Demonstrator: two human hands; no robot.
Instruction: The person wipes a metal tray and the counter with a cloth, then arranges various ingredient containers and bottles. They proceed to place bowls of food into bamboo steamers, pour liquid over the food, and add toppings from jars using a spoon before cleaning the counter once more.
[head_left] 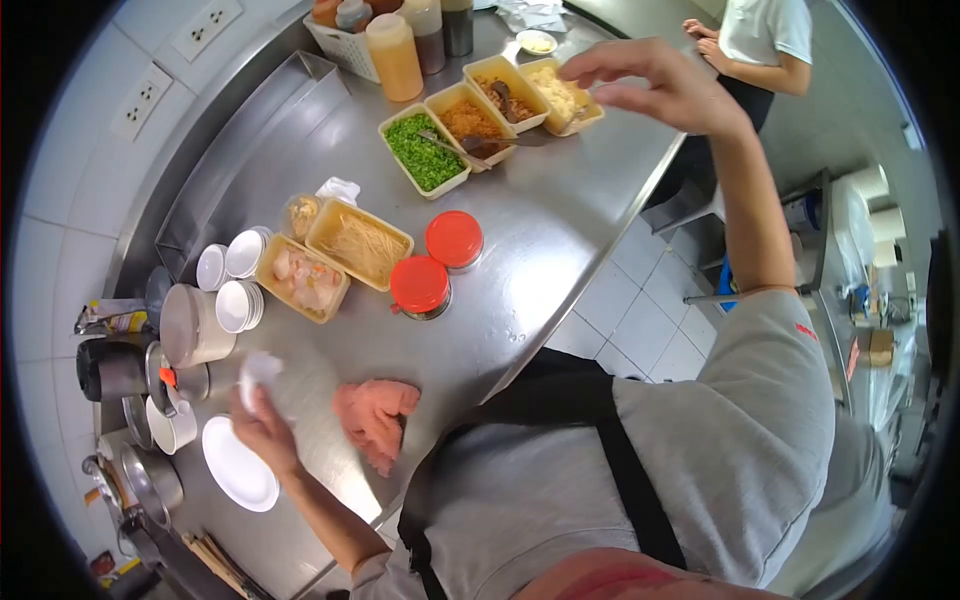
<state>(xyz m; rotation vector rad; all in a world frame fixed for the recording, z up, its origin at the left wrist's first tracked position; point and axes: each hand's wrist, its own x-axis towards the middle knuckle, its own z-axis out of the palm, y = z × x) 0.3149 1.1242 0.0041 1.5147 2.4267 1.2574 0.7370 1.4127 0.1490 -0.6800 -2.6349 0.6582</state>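
Note:
My left hand (pixel 265 432) is closed on a small white cup (pixel 262 368), smeared by motion, which looks like those in the stacks of white cups (pixel 238 306) close by. Below that hand lies a white oval plate (pixel 240 464). To its right, a crumpled pink cloth (pixel 374 418) rests on the steel counter. My right hand (pixel 665 85) is raised at the far end, thumb and fingers apart and nothing visible between them. Its fingertips overlap the edge of a tub of pale yellow chopped food (pixel 556 92).
Beside that tub stand tubs of chopped green onion (pixel 424 152), orange-brown bits (pixel 468 122) and brown pieces (pixel 515 95), with spoons. Two red-lidded jars (pixel 454 240) stand mid-counter near a tub of pale strips (pixel 360 243). Sauce bottles (pixel 394 60) are behind. Another person (pixel 765 50) stands beyond the counter.

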